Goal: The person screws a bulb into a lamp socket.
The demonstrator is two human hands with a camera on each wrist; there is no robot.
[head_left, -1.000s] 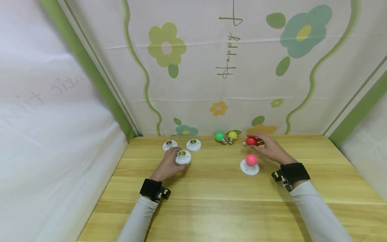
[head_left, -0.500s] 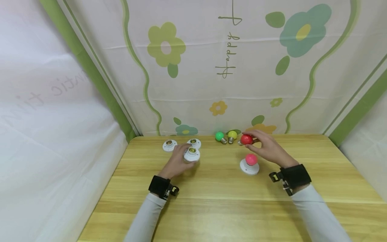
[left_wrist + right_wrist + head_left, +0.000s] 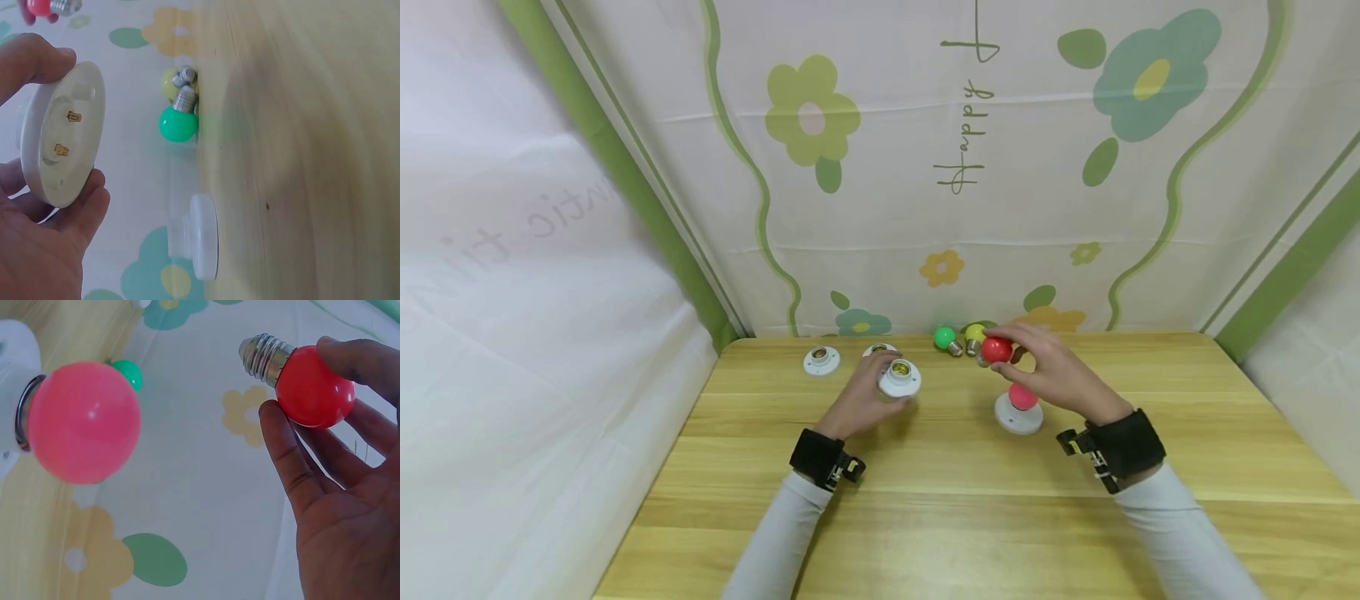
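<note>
My left hand [image 3: 867, 402] grips a round white lamp holder [image 3: 899, 379] by its rim, raised above the table. Its brass-lined socket faces up in the head view; the left wrist view shows its hollow underside [image 3: 74, 131] with two brass contacts. With fingertips and thumb, my right hand [image 3: 1056, 375] pinches a red light bulb [image 3: 315, 387], its metal screw base pointing away from the palm. Close below that hand, a pink bulb [image 3: 1023, 397] sits in another white lamp holder [image 3: 1018, 419] on the table.
A green bulb [image 3: 945, 337] and a yellow bulb [image 3: 975, 334] lie at the table's back edge. One spare lamp holder [image 3: 822, 361] stands at the back left; another [image 3: 878, 349] is partly hidden behind my left hand. A flowered cloth [image 3: 880, 208] hangs behind the table.
My left hand has carried the lamp holder to the right, past the one at the back. My right hand has brought the red bulb leftward, so the two hands are closer together.
</note>
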